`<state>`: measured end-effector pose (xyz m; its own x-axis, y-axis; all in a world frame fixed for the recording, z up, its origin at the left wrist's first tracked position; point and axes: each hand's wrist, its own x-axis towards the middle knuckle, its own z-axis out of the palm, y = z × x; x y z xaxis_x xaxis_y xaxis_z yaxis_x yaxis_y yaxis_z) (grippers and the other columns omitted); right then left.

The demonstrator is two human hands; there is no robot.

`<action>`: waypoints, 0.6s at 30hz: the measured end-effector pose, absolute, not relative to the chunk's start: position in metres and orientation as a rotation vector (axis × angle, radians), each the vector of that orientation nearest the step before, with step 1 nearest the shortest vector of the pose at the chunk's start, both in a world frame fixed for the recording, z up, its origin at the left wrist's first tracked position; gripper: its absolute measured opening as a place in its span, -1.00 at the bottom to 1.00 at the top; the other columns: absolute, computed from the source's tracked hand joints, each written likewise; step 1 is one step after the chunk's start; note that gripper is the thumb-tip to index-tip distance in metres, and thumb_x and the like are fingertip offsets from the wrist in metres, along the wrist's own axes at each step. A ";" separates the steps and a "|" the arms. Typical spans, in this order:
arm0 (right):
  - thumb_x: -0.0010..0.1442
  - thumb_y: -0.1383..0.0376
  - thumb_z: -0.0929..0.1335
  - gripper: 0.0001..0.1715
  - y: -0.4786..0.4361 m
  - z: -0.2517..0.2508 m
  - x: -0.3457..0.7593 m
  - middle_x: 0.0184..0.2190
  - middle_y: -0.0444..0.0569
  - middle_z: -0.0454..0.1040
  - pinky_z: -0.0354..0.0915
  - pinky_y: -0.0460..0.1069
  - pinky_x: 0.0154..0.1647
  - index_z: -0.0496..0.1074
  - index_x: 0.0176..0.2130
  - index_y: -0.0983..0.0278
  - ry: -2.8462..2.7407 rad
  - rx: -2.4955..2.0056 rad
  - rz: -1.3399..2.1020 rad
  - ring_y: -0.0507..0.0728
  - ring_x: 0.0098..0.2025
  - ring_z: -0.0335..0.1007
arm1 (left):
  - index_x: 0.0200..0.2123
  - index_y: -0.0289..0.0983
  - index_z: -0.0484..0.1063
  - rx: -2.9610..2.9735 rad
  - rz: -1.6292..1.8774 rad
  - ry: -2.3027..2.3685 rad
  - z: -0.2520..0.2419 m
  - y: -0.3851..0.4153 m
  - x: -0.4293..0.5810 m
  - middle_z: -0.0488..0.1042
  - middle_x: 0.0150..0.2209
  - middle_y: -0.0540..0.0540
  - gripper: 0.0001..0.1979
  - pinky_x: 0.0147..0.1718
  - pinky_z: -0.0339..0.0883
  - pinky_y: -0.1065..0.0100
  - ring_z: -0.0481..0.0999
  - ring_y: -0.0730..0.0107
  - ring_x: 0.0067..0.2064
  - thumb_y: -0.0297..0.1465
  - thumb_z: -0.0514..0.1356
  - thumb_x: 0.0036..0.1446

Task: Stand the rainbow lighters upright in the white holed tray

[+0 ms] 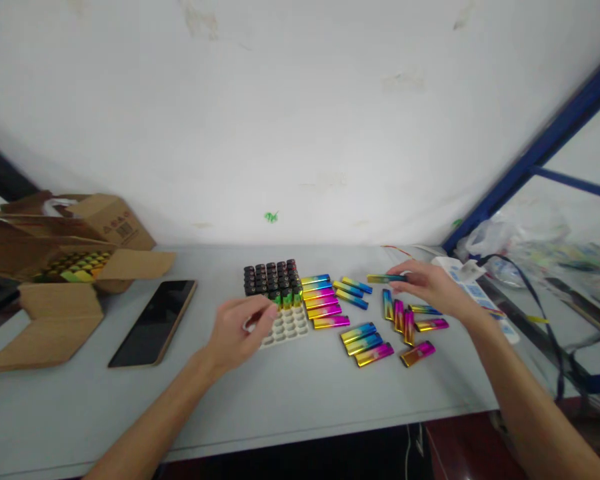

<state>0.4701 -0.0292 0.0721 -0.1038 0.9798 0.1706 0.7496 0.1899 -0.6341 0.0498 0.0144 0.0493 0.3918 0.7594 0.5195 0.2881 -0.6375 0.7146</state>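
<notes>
A white tray (287, 328) with round holes lies mid-table, its far rows filled with dark-capped lighters (273, 278). My left hand (240, 330) rests at the tray's near-left edge, fingers curled on a lighter with a green and yellow body (278, 301). My right hand (430, 285) hovers to the right and pinches one rainbow metallic sleeve (383, 279) at fingertip height. Several more rainbow sleeves (367, 340) lie scattered between and below the hands.
An open cardboard box (75, 253) holding more lighters stands at the far left. A dark phone (155, 321) lies beside it. A white power strip (473, 293), cables and plastic bags crowd the right edge. A white wall backs the table.
</notes>
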 end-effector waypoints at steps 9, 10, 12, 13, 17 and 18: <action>0.08 0.08 0.62 -0.58 -0.012 0.068 0.322 -0.28 -0.07 0.59 0.46 -0.02 -0.25 0.55 -0.16 0.21 -1.650 -1.054 1.036 0.08 -0.30 0.51 | -0.07 -0.34 0.56 1.615 0.753 0.698 0.041 0.005 0.082 0.61 -0.25 -0.13 -0.60 -0.38 0.43 0.40 0.52 0.41 -0.36 -0.11 0.29 0.28; 0.09 0.08 0.61 -0.59 -0.008 0.062 0.315 -0.28 -0.06 0.59 0.46 -0.02 -0.26 0.56 -0.15 0.22 -1.648 -1.033 1.043 0.08 -0.31 0.51 | -0.13 -0.35 0.55 1.570 0.746 0.704 0.039 0.006 0.082 0.58 -0.31 -0.10 -0.62 -0.39 0.42 0.40 0.50 0.43 -0.39 -0.11 0.32 0.25; 0.13 0.06 0.59 -0.61 -0.001 0.054 0.306 -0.27 -0.03 0.59 0.45 -0.01 -0.27 0.61 -0.13 0.22 -1.665 -0.995 0.999 0.09 -0.32 0.49 | -0.14 -0.35 0.51 1.487 0.737 0.677 0.035 0.009 0.081 0.55 -0.38 -0.06 -0.61 -0.38 0.43 0.38 0.50 0.43 -0.42 -0.12 0.37 0.21; 0.15 0.06 0.58 -0.62 0.001 0.052 0.303 -0.25 -0.01 0.59 0.45 0.00 -0.26 0.64 -0.12 0.21 -1.685 -0.977 0.952 0.10 -0.30 0.49 | -0.10 -0.34 0.49 1.452 0.725 0.649 0.034 0.010 0.080 0.55 -0.37 -0.06 -0.60 -0.36 0.45 0.35 0.52 0.42 -0.41 -0.13 0.38 0.22; 0.30 0.05 0.48 -0.68 0.006 0.051 0.306 -0.12 0.04 0.55 0.46 0.03 -0.15 0.67 -0.03 0.13 -1.839 -0.971 0.762 0.15 -0.13 0.51 | -0.02 -0.32 0.40 1.338 0.647 0.520 0.031 0.012 0.081 0.58 -0.31 -0.12 -0.56 -0.27 0.52 0.24 0.60 0.32 -0.33 -0.11 0.34 0.26; 0.35 0.06 0.45 -0.67 0.006 0.052 0.310 -0.11 0.03 0.54 0.46 0.02 -0.15 0.65 0.02 0.11 -1.870 -0.994 0.731 0.14 -0.13 0.51 | -0.03 -0.31 0.38 1.315 0.636 0.498 0.030 0.011 0.082 0.59 -0.28 -0.15 -0.56 -0.27 0.53 0.23 0.61 0.28 -0.29 -0.10 0.34 0.26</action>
<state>0.3104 0.0063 0.0520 -0.3016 0.8561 0.4197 0.3443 0.5083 -0.7894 0.0819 0.0114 0.0304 0.7337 0.6792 0.0191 -0.1447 0.1288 0.9811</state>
